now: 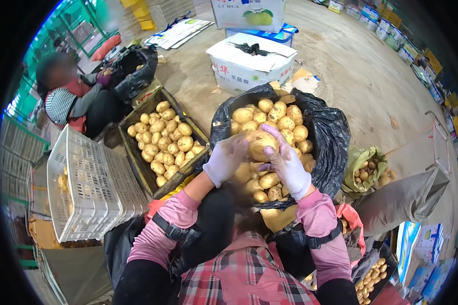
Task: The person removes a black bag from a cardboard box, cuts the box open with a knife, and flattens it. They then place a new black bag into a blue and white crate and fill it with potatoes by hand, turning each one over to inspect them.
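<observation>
Both my hands wear thin whitish gloves with purple-stained fingers. Between them is one large potato [262, 146], above a box lined with a black plastic bag [332, 147] and filled with potatoes [269, 180]. My left hand [227, 156] touches the potato's left side with its fingertips. My right hand [288, 165] curls its fingers round the right side. To the left stands a dark crate [132, 175] of smaller potatoes [165, 137].
White plastic baskets [89, 188] stand at the left. A co-worker [71, 99] sits behind them beside a black bag [137, 71]. Closed white boxes [252, 63] stand ahead. On the right are a green sack [364, 165], a red bag [352, 223] and a grey cloth-covered object [404, 201].
</observation>
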Available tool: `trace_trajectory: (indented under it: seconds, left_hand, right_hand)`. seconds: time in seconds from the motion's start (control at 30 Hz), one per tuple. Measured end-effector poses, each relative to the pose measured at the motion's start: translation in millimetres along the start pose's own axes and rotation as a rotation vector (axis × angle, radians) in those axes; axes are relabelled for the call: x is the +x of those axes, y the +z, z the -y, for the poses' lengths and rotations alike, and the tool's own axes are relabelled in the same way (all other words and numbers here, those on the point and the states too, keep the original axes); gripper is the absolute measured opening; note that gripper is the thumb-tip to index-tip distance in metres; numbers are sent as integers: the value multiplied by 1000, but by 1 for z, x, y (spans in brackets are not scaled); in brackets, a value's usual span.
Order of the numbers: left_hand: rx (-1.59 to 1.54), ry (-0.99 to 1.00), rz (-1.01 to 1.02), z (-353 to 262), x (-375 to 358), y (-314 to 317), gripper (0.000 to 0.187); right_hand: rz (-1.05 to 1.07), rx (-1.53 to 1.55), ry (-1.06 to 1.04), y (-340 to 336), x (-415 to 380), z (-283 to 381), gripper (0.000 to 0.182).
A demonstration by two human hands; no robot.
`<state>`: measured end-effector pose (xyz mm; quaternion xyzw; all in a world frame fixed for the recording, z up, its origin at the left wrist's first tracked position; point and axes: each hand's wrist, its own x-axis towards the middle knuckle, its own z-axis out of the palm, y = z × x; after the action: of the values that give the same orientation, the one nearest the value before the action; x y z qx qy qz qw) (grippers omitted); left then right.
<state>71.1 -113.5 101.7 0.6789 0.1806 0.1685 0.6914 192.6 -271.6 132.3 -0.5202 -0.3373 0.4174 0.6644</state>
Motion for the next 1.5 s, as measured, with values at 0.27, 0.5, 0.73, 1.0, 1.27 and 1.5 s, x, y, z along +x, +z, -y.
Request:
trace_trajectory:
  seconds: [0.27,0.5,0.73,1.0,1.27,1.5]
  left_hand:
    - [-410,-231,234,-8,4,-25,55]
    - [10,-115,-263,88,10,-202,61]
    - [14,-661,-605,215,26,-232,69]
    - [1042,-559,-163,340,99,-246,80]
    - [492,216,-404,145,83,-150,22]
    - [1371,275,448,150,98,-69,44]
  right_hand:
    - [-18,-140,73,16,18,-2,55]
    - [-302,-217,40,-3,38,-22,38]
    - [-299,-254,152,-1,51,-35,34]
    - [-303,-250,216,0,59,-37,33]
    - [-405,-194,137,-9,50,-12,31]
    - [-396,-97,84,-13,40,-8,28]
